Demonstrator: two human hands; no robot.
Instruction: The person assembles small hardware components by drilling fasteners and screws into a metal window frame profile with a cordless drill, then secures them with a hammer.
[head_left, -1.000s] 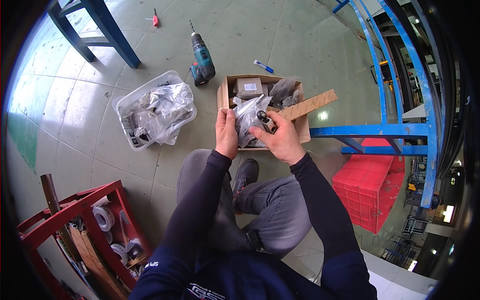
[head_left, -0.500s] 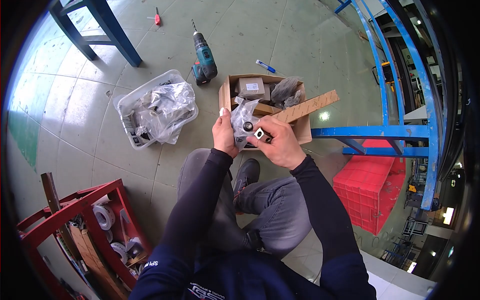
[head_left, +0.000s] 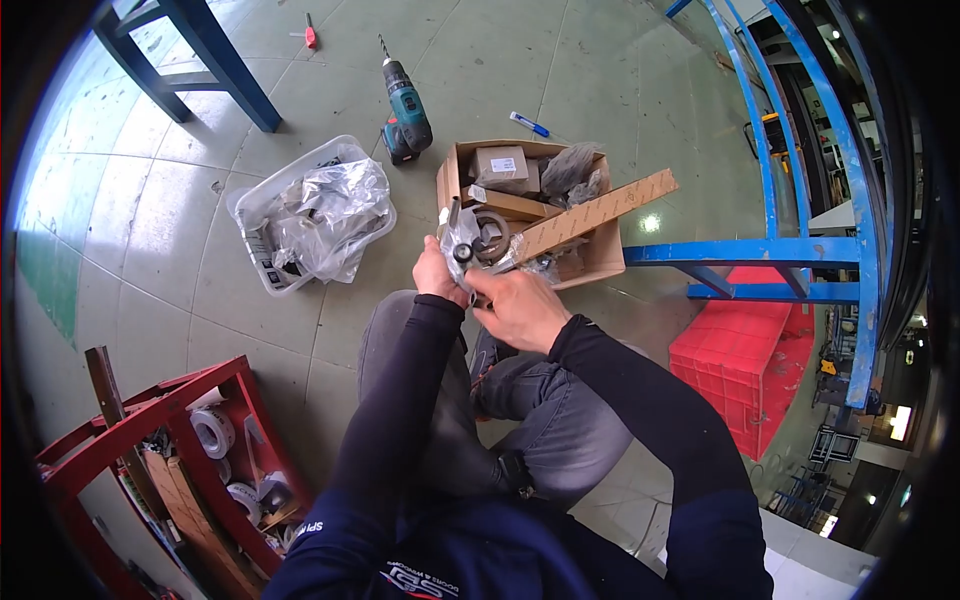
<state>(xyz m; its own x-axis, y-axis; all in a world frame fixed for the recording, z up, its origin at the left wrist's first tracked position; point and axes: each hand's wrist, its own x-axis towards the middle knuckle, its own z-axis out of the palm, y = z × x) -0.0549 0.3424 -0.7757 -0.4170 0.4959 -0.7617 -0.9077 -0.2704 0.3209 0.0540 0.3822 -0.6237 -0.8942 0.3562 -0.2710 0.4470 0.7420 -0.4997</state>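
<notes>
A clear plastic bag (head_left: 457, 232) with a dark round part (head_left: 463, 253) is held in my left hand (head_left: 437, 273), its fingers closed round the bag's lower end. My right hand (head_left: 520, 308) is beside it, thumb and fingers pinched near the bag's bottom; what they grip is too small to tell. Both hands are over the near left corner of an open cardboard box (head_left: 608, 240). Inside the box are a small labelled carton (head_left: 501, 169), a dark plastic bundle (head_left: 571, 172) and a ring-shaped part (head_left: 492, 236). A long cardboard strip (head_left: 600, 216) lies across it.
Left of the box is a white tub (head_left: 381, 231) of plastic bags. A drill (head_left: 405, 112), a blue marker (head_left: 529, 124) and a red-handled tool (head_left: 310, 38) lie on the floor. Around are a red rack (head_left: 150, 410), a red crate (head_left: 722, 370), a blue frame (head_left: 740, 253) and a blue stand (head_left: 222, 65).
Both hands have moved left and slightly down with the bag. The metal block seen in my right hand is now hidden or gone from view, and more of the box's contents shows.
</notes>
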